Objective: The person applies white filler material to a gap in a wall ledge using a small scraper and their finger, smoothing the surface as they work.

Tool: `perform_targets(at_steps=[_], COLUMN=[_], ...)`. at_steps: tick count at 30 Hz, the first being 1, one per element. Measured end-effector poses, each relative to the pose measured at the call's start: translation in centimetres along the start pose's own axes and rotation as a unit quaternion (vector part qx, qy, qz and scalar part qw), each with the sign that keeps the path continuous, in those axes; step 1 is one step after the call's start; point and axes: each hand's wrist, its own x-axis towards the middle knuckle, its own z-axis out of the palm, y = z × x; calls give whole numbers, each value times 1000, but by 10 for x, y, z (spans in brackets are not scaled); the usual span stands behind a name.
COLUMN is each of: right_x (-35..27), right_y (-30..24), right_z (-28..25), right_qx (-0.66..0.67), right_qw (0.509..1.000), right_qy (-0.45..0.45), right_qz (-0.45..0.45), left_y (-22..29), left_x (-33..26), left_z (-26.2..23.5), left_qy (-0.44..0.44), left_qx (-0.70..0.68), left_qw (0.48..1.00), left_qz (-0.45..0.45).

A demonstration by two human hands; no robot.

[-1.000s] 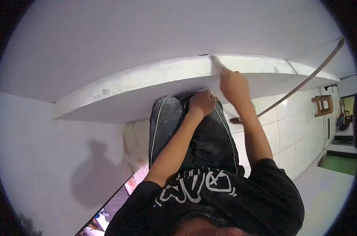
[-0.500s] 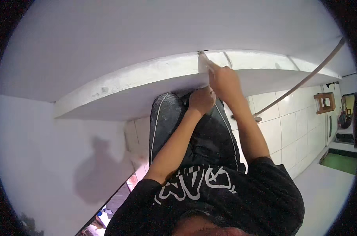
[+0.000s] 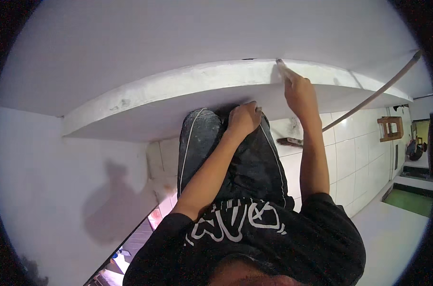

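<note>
My right hand [image 3: 302, 97] is closing, fingers together, on what seems a slim pale tool [image 3: 287, 70] between one and two o'clock, its tip pointing toward eleven at the upper edge of the white ledge [image 3: 178, 82]. My left hand [image 3: 245, 118] is curling above my dark trousers [image 3: 254, 162], just off centre toward one o'clock; whether it is clamping anything, I cannot tell. I am judging the tool light and fairly stiff, best held near its palm end. My black shirt [image 3: 311, 243], at six o'clock, is bearing a bold white print; the tool is showing no readable label.
</note>
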Motion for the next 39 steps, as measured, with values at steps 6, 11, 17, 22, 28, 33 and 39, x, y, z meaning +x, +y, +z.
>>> perform_targets(at_steps=[6, 11, 17, 22, 28, 33, 39], right_x=[-12, -19, -23, -16, -22, -32, -22], right_y=[-46, -38, 4, 12, -26, -10, 33], right_z=[3, 10, 1, -5, 8, 14, 3], right_qx=[1, -63, -116, -57, 10, -29, -25], right_qw=[997, 997, 992, 996, 997, 999, 1000], right_qy=[-69, -35, -39, -27, -76, -27, -9], right_qz=[-35, -8, 11, 60, -20, -37, 4], left_y=[8, 3, 8, 9, 2, 9, 16], left_x=[1, 2, -3, -1, -1, -2, -2], left_z=[-6, -7, -9, -8, -5, -7, -9], left_qy=[-53, -67, -18, -21, -21, -30, 0], left_qx=[-32, -30, -22, -7, -2, -7, 3], left_qw=[997, 996, 1000, 1000, 1000, 999, 1000], left_qz=[-39, -48, -2, 4, -8, -28, -28])
